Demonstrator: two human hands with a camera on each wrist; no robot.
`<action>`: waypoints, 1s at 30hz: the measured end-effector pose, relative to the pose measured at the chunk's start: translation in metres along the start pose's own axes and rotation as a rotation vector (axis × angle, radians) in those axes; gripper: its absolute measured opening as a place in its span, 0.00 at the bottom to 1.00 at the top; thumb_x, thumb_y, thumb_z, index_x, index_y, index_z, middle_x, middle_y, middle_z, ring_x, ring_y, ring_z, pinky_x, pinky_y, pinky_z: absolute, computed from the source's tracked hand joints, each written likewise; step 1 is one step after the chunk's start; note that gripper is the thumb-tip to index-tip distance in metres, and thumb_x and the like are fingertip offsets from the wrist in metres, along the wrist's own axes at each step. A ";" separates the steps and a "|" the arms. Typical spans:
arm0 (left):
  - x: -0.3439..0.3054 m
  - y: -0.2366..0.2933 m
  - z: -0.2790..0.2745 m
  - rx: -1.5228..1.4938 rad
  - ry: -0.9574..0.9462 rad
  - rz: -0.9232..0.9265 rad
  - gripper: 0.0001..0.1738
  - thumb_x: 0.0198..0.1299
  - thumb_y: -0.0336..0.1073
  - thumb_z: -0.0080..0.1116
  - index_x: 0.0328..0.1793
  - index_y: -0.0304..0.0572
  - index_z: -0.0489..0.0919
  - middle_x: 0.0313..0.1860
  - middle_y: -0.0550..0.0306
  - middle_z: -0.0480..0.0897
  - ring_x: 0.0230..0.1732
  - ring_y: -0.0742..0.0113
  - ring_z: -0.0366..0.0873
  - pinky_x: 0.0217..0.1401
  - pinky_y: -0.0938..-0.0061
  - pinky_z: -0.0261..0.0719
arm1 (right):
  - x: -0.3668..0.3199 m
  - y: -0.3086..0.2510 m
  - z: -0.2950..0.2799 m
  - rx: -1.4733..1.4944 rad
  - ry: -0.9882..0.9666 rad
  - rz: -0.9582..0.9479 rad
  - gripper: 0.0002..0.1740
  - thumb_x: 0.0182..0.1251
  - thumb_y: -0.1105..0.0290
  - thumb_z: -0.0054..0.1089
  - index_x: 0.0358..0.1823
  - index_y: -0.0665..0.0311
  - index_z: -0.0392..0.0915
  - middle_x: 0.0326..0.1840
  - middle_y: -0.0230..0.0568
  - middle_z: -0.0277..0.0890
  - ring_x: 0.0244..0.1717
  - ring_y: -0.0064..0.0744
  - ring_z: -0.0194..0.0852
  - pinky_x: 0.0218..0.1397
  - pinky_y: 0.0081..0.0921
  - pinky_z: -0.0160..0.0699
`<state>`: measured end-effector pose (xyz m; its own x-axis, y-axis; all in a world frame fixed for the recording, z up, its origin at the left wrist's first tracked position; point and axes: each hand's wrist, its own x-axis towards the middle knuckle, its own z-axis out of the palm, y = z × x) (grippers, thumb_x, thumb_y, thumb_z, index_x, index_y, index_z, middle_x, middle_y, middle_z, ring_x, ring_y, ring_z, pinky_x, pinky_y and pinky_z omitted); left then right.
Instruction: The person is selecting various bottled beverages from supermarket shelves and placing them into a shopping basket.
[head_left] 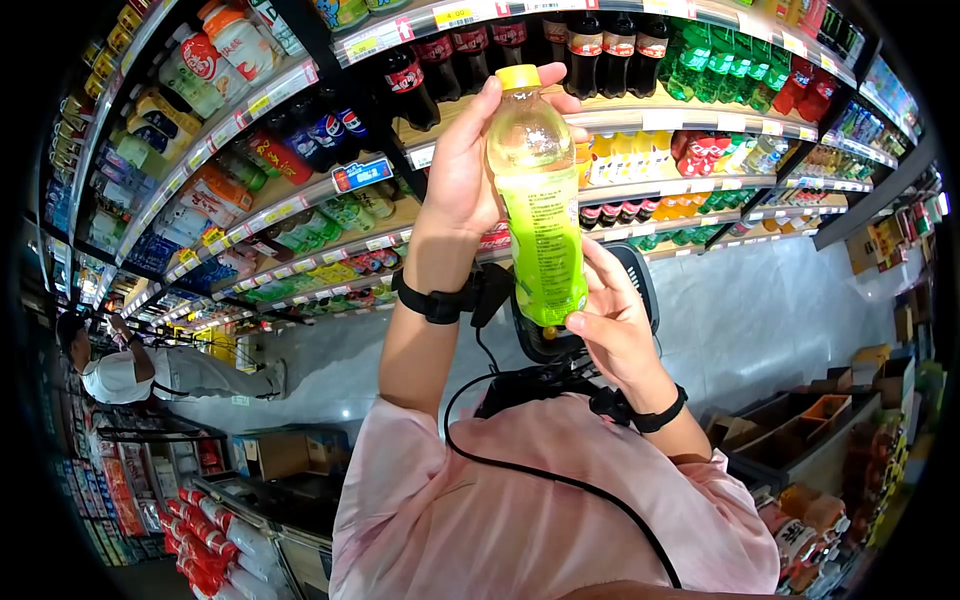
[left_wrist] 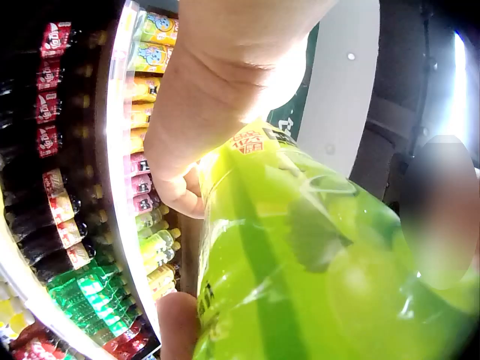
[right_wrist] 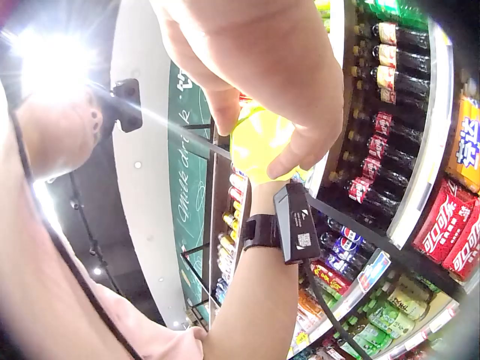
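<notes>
A plastic drink bottle [head_left: 545,235] with a yellow cap [head_left: 518,77] and a green label is held up before my chest in the head view. Small dark print covers the label side facing me. My left hand [head_left: 468,165] grips the upper part, its fingers wrapped behind the neck. Down at the base, my right hand [head_left: 612,312] holds the bottle with the thumb at the bottom edge. Grape pictures show on the green label [left_wrist: 300,247] in the left wrist view. From the right wrist view, my right hand [right_wrist: 262,67] curls around the yellow-green bottle base [right_wrist: 261,142].
Shelves of drinks curve ahead: cola bottles [head_left: 618,45], green bottles [head_left: 715,60], orange drinks [head_left: 625,158]. A dark basket-like container [head_left: 640,275] is below the bottle. Another person [head_left: 190,372] stands in the aisle at left. Boxes [head_left: 800,430] stand at right.
</notes>
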<state>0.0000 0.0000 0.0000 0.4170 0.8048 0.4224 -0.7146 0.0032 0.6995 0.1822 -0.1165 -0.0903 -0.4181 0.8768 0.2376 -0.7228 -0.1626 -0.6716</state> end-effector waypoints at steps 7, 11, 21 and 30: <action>-0.003 -0.002 0.000 0.158 0.144 0.036 0.34 0.78 0.55 0.37 0.73 0.30 0.67 0.57 0.43 0.81 0.54 0.56 0.83 0.57 0.64 0.84 | -0.004 0.002 0.005 -0.108 0.026 -0.036 0.47 0.61 0.85 0.63 0.81 0.69 0.50 0.79 0.53 0.58 0.77 0.39 0.61 0.76 0.35 0.64; -0.006 0.004 -0.005 0.399 0.213 0.046 0.35 0.79 0.56 0.34 0.73 0.32 0.68 0.57 0.45 0.82 0.54 0.61 0.83 0.57 0.65 0.84 | -0.002 0.006 0.011 -0.069 0.022 -0.114 0.45 0.66 0.74 0.64 0.80 0.71 0.49 0.77 0.53 0.61 0.74 0.41 0.66 0.70 0.36 0.73; -0.022 0.005 -0.025 0.392 0.266 0.071 0.24 0.76 0.47 0.48 0.60 0.31 0.78 0.50 0.49 0.84 0.50 0.64 0.84 0.55 0.66 0.84 | -0.002 -0.004 -0.020 0.234 -0.095 0.253 0.47 0.70 0.46 0.51 0.80 0.69 0.48 0.69 0.66 0.66 0.55 0.59 0.80 0.47 0.43 0.87; -0.030 -0.040 -0.013 0.641 0.342 -0.023 0.17 0.60 0.35 0.73 0.47 0.30 0.80 0.38 0.59 0.84 0.37 0.79 0.80 0.41 0.81 0.80 | -0.005 0.007 -0.113 0.106 -0.013 0.439 0.41 0.75 0.44 0.52 0.76 0.69 0.58 0.70 0.47 0.69 0.63 0.41 0.75 0.60 0.45 0.81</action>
<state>0.0085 -0.0162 -0.0478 0.1546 0.9495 0.2731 -0.1944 -0.2418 0.9507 0.2410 -0.0707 -0.1755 -0.7042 0.7086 -0.0446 -0.5272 -0.5640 -0.6355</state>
